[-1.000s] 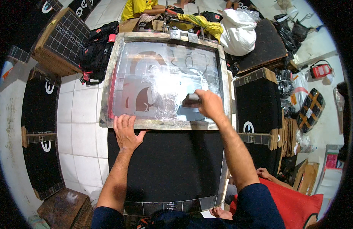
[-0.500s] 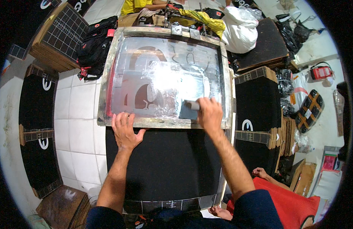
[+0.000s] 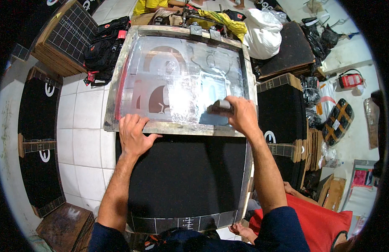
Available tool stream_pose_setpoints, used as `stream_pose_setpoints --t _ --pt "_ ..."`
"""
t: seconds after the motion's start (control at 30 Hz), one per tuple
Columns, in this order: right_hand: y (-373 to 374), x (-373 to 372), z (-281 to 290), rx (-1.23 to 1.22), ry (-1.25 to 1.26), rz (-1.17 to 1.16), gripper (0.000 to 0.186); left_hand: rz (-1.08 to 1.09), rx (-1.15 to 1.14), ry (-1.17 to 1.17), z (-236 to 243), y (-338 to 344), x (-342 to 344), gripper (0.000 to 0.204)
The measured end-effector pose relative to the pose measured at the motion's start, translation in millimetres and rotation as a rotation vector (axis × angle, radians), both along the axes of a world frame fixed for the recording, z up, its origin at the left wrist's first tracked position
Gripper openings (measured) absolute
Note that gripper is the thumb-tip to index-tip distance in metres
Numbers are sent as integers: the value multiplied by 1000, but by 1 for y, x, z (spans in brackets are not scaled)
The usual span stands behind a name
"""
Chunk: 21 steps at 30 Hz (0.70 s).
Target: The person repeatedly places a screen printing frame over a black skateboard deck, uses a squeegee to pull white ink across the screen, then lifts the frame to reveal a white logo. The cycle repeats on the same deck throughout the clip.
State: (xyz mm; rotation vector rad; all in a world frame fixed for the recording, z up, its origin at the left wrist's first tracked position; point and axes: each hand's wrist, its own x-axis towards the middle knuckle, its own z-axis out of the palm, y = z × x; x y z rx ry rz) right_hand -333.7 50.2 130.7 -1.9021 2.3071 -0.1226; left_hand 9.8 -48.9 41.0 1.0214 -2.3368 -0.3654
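Observation:
A framed printing screen (image 3: 112,90) with a pale, ink-smeared mesh lies flat over a black fabric panel (image 3: 181,176). My left hand (image 3: 133,134) presses flat on the frame's near edge, fingers spread. My right hand (image 3: 240,114) grips a squeegee (image 3: 219,107) whose blade rests on the mesh near the frame's front right corner. A dark curved design shows through the mesh left of the squeegee.
Black printed panels (image 3: 36,109) lie on the white tiled floor at left. Stacked boards (image 3: 60,40) and a black bag (image 3: 104,46) sit far left. More stacked panels (image 3: 282,113) stand at right. A person in red (image 3: 316,220) sits at lower right; another in yellow (image 3: 150,6) beyond the screen.
My right hand has dragged the squeegee toward me across the mesh, ending close to the frame's near edge. My left hand has stayed on the frame.

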Motion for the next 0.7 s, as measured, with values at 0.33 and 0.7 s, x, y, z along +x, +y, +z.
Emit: stream_pose_setpoints --t 0.33,0.7 --pt "-114 -69 -29 -42 86 58 53 -3 23 -2 6 -2 -2 58" --pt "25 21 -30 -205 -74 -12 39 1 34 1 6 -1 -3 56"
